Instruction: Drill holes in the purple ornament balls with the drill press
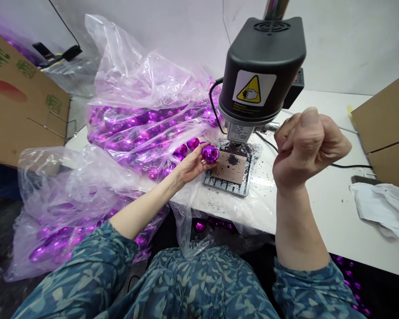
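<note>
My left hand [194, 166] holds a shiny purple mirrored ball [210, 153] between thumb and fingers, at the left edge of the drill press base [248, 186]. Beneath the black drill press head [262, 66] lies a brown board [232, 170] strewn with dark shavings. My right hand [307, 146] is closed in a fist at the machine's right side, around its handle; the short metal hub [270, 127] runs towards the fist, and the grip itself is hidden. More purple balls [193, 143] lie just beyond my left hand, at the mouth of a clear plastic bag [146, 84].
A second bag of purple balls [53, 243] hangs at the lower left. Cardboard boxes [26, 102] stand at both sides. White cloth or paper [382, 208] lies on the right of the white table [322, 195]. A black cable [349, 166] crosses the tabletop.
</note>
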Demonstrator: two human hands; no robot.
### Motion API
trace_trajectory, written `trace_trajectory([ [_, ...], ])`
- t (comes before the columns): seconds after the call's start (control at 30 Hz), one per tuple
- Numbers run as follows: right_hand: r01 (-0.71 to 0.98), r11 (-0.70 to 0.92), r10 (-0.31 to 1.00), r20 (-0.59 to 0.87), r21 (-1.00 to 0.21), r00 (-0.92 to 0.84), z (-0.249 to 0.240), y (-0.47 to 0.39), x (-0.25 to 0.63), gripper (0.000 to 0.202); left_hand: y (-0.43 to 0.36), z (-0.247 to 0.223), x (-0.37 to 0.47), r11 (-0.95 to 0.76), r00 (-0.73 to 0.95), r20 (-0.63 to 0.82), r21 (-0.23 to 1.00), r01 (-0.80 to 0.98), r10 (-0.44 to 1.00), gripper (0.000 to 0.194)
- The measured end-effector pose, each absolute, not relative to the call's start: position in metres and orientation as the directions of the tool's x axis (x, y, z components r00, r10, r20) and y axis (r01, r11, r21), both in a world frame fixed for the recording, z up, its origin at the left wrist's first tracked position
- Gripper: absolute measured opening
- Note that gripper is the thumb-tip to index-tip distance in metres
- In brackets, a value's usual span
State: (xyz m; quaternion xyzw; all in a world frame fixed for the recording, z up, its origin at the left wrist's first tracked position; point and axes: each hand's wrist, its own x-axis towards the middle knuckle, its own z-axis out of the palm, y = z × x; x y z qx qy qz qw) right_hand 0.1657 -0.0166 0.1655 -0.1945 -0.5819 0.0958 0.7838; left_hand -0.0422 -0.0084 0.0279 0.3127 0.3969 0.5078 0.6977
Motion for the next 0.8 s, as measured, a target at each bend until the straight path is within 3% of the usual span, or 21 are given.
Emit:
trace_trajectory([
  [0.27, 0.115, 0.893, 0.382, 0.867, -0.436, 0.319, 0.165, -0.017, 0.165, 0.062, 0.0, 0.003, -0.017, 0.059, 0.063, -0.049, 0.984, -0.171, 0.997, 0.053],
  [0.67, 0.114, 0.91, 0.358, 0.895, -0.398, 0.267, 0.16, -0.018, 0.168, 0.057, 0.01, -0.007, -0.009, -0.131, 0.131, 0.118, 0.987, 0.097, 0.984, 0.058],
  [0.8, 0.192, 0.882, 0.374, 0.887, -0.431, 0.271, 0.159, -0.019, 0.168, 0.059, 0.005, -0.008, -0.009, -0.249, 0.203, 0.207, 0.944, 0.215, 0.957, 0.056],
])
